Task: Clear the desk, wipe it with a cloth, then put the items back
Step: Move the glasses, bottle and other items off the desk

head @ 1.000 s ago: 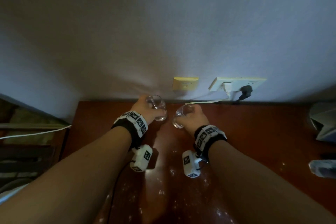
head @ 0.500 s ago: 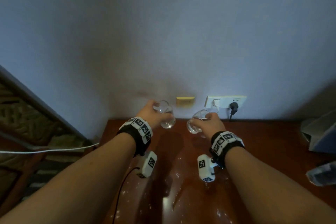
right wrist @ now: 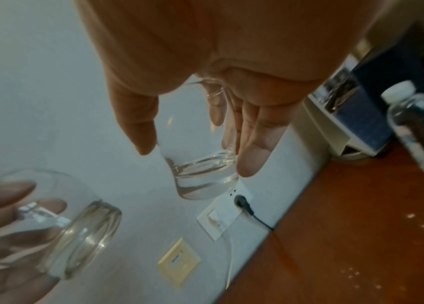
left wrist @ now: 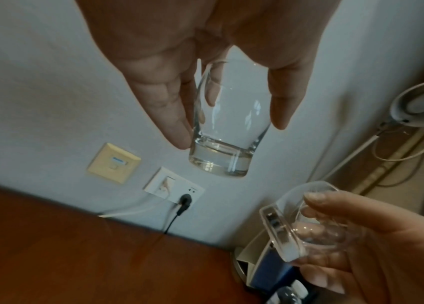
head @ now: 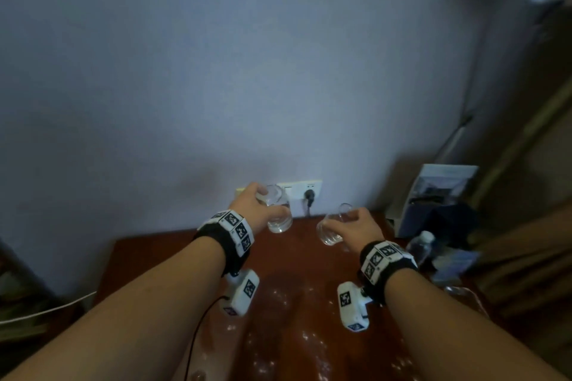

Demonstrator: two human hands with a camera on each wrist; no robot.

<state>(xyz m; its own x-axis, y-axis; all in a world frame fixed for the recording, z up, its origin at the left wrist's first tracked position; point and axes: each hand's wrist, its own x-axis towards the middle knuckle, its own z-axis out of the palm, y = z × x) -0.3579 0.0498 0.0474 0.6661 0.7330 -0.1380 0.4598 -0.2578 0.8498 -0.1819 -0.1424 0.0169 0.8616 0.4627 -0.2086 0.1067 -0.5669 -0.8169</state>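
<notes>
My left hand grips a clear drinking glass from above, lifted off the red-brown desk near the wall. The left wrist view shows that glass held between thumb and fingers, its thick base downward. My right hand grips a second clear glass, tilted, also in the air above the desk. In the right wrist view this glass hangs under the palm, and the left hand's glass appears at the lower left.
A white socket plate with a black plug and a yellow wall plate sit just above the desk's back edge. At the right stand a plastic water bottle, a blue-and-white box and a lamp.
Both hands have lifted the glasses off the desk and carried them to the right. The view has swung right, bringing the bottle and the box into sight.
</notes>
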